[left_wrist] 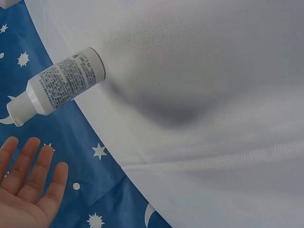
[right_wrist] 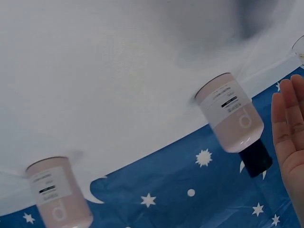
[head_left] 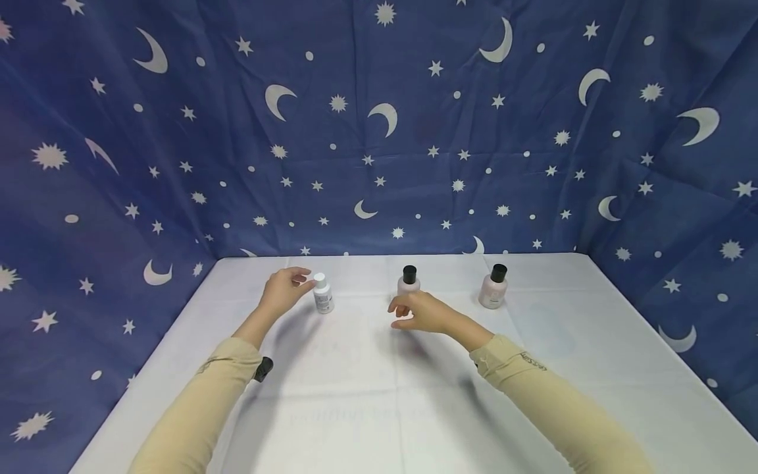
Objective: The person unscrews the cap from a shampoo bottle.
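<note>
A small white bottle (head_left: 323, 299) with a white cap stands upright at the left of the table's far part. My left hand (head_left: 284, 289) is just left of its cap. In the left wrist view a gap shows between the relaxed fingers (left_wrist: 35, 175) and the printed white bottle (left_wrist: 66, 80). A pale pink bottle (head_left: 408, 285) with a black cap stands in the middle, partly hidden by my right hand (head_left: 423, 312). The right wrist view shows the right hand's fingers (right_wrist: 280, 118) extended beside that pink bottle (right_wrist: 228, 111), holding nothing.
A second pale pink bottle (head_left: 493, 292) with a black cap stands farther right on the white-covered table (head_left: 355, 421). A blue curtain (head_left: 379, 171) with moons and stars encloses the back and sides. At the right wrist view's edge, a small object (right_wrist: 299, 50) is cut off.
</note>
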Available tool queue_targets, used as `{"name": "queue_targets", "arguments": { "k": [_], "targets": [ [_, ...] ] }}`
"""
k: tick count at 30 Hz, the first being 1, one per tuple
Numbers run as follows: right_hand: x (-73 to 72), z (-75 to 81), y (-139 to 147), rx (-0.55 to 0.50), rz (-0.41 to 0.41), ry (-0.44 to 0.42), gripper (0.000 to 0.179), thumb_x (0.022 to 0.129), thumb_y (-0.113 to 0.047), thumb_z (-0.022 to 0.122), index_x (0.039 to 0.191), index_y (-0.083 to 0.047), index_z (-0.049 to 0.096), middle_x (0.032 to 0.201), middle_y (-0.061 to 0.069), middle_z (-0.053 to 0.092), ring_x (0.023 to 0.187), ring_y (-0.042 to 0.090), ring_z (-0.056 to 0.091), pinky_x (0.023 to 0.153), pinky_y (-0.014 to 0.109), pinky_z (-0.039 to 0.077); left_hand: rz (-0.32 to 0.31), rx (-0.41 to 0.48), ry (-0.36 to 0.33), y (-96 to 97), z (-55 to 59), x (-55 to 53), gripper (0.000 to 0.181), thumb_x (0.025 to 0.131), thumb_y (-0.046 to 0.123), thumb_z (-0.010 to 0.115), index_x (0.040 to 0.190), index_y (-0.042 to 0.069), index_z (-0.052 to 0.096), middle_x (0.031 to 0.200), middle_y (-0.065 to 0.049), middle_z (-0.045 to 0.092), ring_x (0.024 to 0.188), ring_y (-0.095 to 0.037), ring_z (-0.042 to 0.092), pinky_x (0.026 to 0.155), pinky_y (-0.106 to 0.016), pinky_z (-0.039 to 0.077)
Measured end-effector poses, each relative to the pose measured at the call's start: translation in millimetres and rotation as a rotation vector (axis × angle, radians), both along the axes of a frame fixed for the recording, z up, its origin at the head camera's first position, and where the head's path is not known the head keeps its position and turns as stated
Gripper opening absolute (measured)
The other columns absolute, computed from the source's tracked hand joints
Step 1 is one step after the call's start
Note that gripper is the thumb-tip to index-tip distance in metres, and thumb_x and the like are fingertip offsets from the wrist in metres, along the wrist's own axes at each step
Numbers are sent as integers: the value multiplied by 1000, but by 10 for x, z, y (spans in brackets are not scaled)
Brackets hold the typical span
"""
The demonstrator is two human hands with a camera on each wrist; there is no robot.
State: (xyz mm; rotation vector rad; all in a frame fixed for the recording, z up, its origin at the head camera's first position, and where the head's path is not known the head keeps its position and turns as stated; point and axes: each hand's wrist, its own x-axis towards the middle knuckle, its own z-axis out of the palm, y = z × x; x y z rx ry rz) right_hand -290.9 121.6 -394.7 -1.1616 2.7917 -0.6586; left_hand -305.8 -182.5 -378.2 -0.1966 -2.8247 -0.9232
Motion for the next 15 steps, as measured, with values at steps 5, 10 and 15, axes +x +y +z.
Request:
{"name": "queue_targets", "arguments": {
  "k": [5,10,15],
  "targets": [
    [-67,-3,-176,-20,21,0,27,84,-18,71,104,-1,65,89,8,70,87,19,66,78,28,55,27,45,-10,39,-11,-5,40,91,22,62,122,-3,59,115,-24,64,107,-38,61,91,-49,50],
    [-137,0,-313,-57,3,-24,24,85,-18,70,104,-4,65,91,9,71,89,21,67,78,27,55,51,80,-13,81,-30,-25,39,90,22,63,122,-1,60,116,-23,64,108,-37,61,92,-48,50],
    [-223,-30,-461,-121,-24,-52,26,85,-17,70,105,-1,65,91,11,71,89,22,67,79,27,56,69,115,-5,89,-46,-65,38,89,22,65,121,1,61,119,-23,63,109,-37,61,93,-47,50]
  ]
}}
